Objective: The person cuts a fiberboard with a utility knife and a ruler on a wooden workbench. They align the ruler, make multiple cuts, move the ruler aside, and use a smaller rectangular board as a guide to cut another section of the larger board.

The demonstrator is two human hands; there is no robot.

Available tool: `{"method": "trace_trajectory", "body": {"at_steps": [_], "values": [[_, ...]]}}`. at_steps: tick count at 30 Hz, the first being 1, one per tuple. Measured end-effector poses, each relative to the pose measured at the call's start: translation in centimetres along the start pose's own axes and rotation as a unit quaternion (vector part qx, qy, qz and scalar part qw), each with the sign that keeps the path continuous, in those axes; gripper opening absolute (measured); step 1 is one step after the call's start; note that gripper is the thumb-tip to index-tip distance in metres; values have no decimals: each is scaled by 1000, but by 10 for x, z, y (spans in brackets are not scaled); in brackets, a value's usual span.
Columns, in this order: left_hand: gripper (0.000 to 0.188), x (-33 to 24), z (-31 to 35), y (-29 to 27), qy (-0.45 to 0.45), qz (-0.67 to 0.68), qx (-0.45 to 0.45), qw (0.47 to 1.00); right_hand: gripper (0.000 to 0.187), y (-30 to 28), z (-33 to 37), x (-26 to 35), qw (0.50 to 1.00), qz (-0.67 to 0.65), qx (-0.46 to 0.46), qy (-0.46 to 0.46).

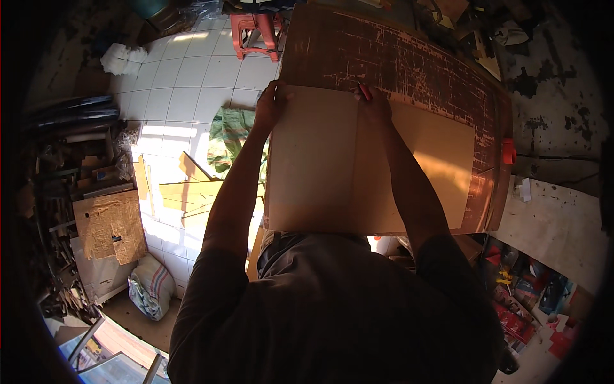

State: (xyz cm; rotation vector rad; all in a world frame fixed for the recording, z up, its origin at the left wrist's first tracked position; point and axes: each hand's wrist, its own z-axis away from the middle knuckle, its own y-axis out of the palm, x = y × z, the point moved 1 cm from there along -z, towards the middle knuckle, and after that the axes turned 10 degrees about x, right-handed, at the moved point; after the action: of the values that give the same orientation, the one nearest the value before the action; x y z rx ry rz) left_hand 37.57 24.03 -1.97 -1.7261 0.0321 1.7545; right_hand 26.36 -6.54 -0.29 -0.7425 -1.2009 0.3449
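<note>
A greyish rectangular board (pixel 313 160) lies over a larger tan sheet (pixel 432 147) on a worn reddish-brown worktable (pixel 384 51). My left hand (pixel 273 102) grips the grey board's far left corner, thumb on its face and fingers at the edge. At that board's far right corner, my right hand (pixel 376 107) is closed round a small red tool (pixel 364 91), slim like a cutter or marker. Shadow hides its tip and exact kind. The near edges of both sheets reach my body.
A red plastic stool (pixel 256 35) stands beyond the table's left side. Offcuts (pixel 188 195) and a green cloth or sack (pixel 229 137) lie on the white tiled floor. Scrap is piled at far left. A red object (pixel 509 152) sits at the table's right edge.
</note>
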Motion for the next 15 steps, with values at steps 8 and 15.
{"method": "trace_trajectory", "body": {"at_steps": [8,15], "values": [[39,0,1,0,1,13,-2,1000,34,0,-7,-4,999,-15,49,14],[44,12,0,0,15,-83,-53,995,31,5,-10,-1,998,-53,40,-6]]}}
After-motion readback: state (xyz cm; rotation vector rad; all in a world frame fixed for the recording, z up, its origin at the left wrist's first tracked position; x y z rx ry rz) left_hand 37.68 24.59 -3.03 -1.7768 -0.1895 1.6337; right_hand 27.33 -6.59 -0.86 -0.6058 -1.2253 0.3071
